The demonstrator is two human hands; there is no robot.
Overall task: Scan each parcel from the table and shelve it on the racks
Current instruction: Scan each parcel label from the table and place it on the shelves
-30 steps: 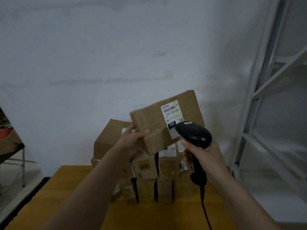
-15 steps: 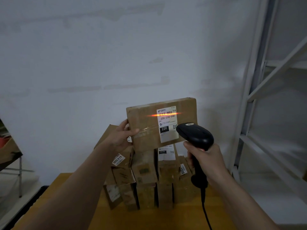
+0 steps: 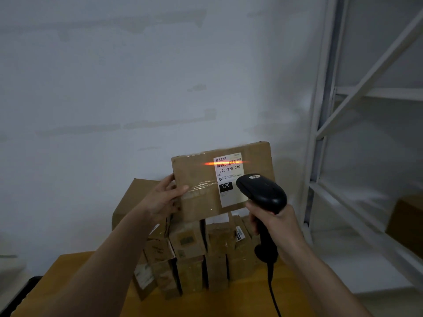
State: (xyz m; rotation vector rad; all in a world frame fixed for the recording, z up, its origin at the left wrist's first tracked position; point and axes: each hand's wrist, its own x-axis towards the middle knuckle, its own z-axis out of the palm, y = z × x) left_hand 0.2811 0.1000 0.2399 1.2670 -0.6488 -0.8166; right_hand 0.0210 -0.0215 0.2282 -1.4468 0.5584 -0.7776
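Two grips full: left hand [image 3: 167,197] round parcel [image 3: 206,186], right hand [image 3: 279,227] round scanner [image 3: 263,193]

The held parcel [image 3: 201,179] at centre frame is plain brown corrugated cardboard, matt and slightly rough, with a band of clear glossy packing tape [image 3: 201,187] wrinkled across its face. Its shipping label [image 3: 229,177] is smooth white paper with black print. The barcode scanner [image 3: 263,193] just right of centre is black plastic, smooth with a soft sheen on its rounded head; its cable [image 3: 273,296] looks like black rubbery plastic. The stacked boxes [image 3: 194,255] lower centre are the same dull cardboard, partly taped. The counter [image 3: 75,277] along the bottom is yellowish wood, smooth. The rack [image 3: 320,133] at right is painted metal, pale and matt. The wall [image 3: 114,76] behind is matt, patchy plaster.
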